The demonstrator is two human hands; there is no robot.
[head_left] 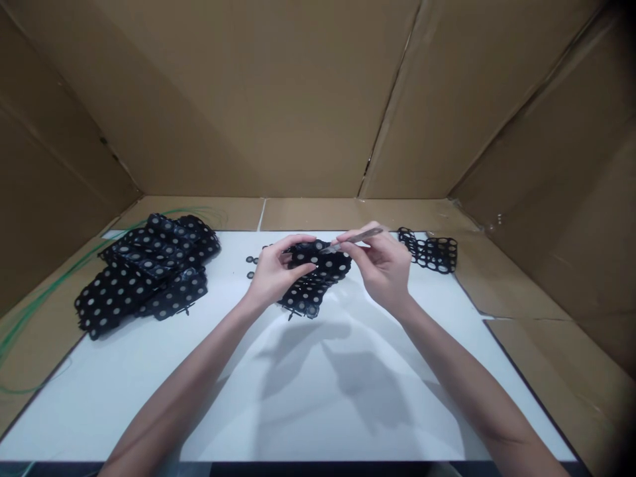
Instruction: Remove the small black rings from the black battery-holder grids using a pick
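Observation:
My left hand (276,270) grips a black sheet (330,262) dotted with pale round discs, thumb in front and fingers along its top edge. A lower part of the sheet hangs towards the white tabletop. In my right hand (385,265) is a slim grey metal tool (365,235), held like a pen. Its tip meets the sheet's face near one disc; whether it is a scalpel or tweezers I cannot tell. Small round black-rimmed pieces (250,260) show just left of my left hand.
A heap of similar dotted black sheets (149,265) lies on the left. Black sheets with open round holes (437,255) rest at the back right. Green strands (54,285) run along the left side. Cardboard walls (278,99) enclose the white table (308,411).

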